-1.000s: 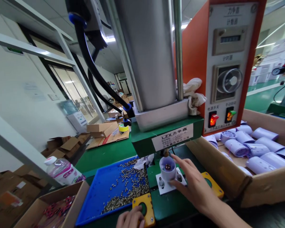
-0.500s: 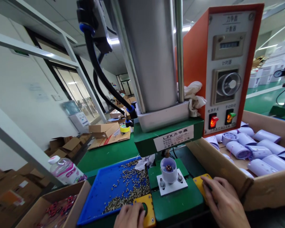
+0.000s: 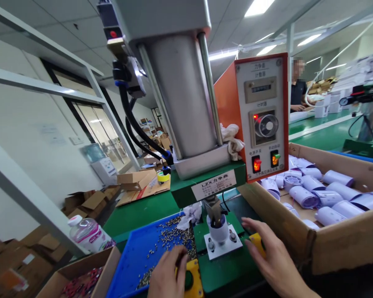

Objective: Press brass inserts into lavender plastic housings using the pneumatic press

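My left hand (image 3: 168,271) is at the left yellow button box (image 3: 194,278), beside its green button, fingers loosely bent and seemingly holding nothing. On the other side, my right hand (image 3: 272,258) is spread open over the right yellow button box (image 3: 258,244), partly covering it. Between them a white plastic cylinder (image 3: 218,232) stands upright in a white fixture plate (image 3: 226,247) bolted to the green press base (image 3: 228,271). The dark press ram (image 3: 214,209) reaches down into the cylinder, hiding its inside.
Left of the press lies a blue tray (image 3: 129,265) of small metal pieces, then a carton (image 3: 107,269) with red parts. To the right, a cardboard box (image 3: 345,252) holds several white cylinders. An orange control box (image 3: 225,101) adjoins the press. A person (image 3: 298,91) sits beyond.
The ram has come down into the cylinder, and a red light now shows on the timer. Both hands have lifted off the buttons slightly. My view has tilted upward and shifted right.
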{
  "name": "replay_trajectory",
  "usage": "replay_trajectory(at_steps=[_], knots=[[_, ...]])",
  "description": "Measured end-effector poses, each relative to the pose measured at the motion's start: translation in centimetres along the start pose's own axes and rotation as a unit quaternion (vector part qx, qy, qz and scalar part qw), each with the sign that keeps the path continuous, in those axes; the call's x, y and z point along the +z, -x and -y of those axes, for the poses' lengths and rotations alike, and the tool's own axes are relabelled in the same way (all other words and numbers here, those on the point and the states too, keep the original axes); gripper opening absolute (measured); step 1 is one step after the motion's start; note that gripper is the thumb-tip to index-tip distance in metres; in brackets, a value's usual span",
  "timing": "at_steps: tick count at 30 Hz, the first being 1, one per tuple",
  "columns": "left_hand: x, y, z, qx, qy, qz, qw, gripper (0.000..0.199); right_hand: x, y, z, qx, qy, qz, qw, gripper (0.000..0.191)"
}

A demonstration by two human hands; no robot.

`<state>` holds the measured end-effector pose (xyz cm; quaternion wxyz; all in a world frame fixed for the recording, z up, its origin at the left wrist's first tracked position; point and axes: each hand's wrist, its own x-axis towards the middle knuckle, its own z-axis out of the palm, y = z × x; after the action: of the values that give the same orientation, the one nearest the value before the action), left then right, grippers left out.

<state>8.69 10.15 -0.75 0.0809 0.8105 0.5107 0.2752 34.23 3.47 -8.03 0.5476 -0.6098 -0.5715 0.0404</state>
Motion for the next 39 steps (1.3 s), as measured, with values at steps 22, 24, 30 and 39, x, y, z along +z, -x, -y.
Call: replay_trajectory(at_steps=[22,24,30,39], knots=[[-2.2,-8.5,-7.9,0.039,0.132,0.141,0.98,0.017,4.7,-4.1,4.8,0.074,-0.252,0.054,0.964,0.069],[-2.1,-8.8,-8.5,0.053,0.104,0.151,0.982,0.014,4.9,-4.1,4.7,0.075,-0.254,0.055,0.963,0.069],[-1.5,-9.7,-10.4,0.078,0.02,0.197,0.977,0.006,5.3,-4.0,4.4,0.092,-0.261,0.061,0.959,0.069],[-0.8,-10.0,-10.4,0.043,0.067,0.211,0.974,0.008,5.7,-4.0,3.8,0.076,-0.278,0.051,0.956,0.069]])
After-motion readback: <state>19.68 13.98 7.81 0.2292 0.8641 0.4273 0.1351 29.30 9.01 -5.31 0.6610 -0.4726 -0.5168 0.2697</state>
